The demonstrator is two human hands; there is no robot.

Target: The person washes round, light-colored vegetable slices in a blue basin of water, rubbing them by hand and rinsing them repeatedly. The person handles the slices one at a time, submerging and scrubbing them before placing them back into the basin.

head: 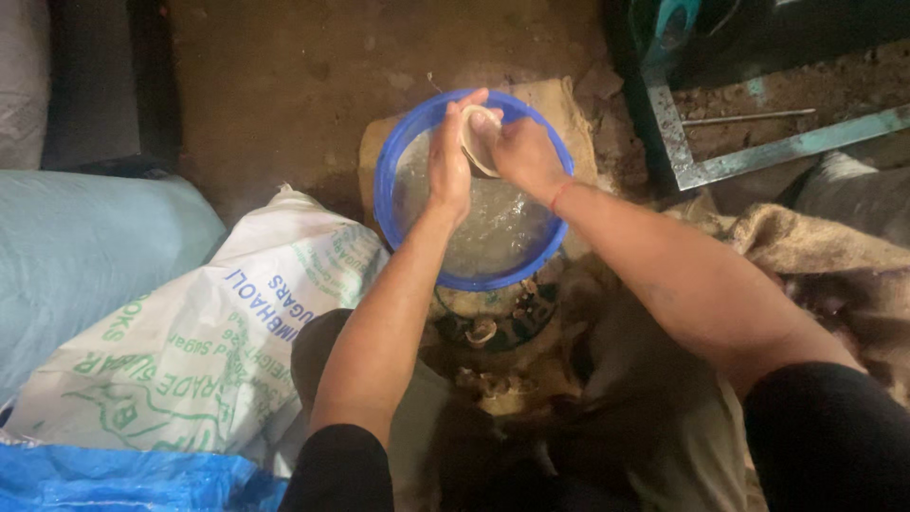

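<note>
- A small, pale, round shell-like piece [479,138] is held between both hands over the far rim of a round blue plastic basin [387,204] filled with clear water.
- The left hand [449,163] is seen from the back, its fingers curled up around the near-left edge of the pale piece; its grip is closed on the piece.
- The right hand [524,155] is clenched on the piece's right side, a thin red thread [561,194] being worn at its wrist.
- The basin is set on a brown sackcloth mat [559,100] spread on the dark earthen floor [284,85].
- Just near the basin's closest rim, a heap of small pale and dark fragments [493,332] is seen.
- A white woven sack with green and blue print [209,332] lies to the left, touching a crumpled blue plastic sheet [123,479].
- A pale green metal frame [758,152] lies at the upper right.
</note>
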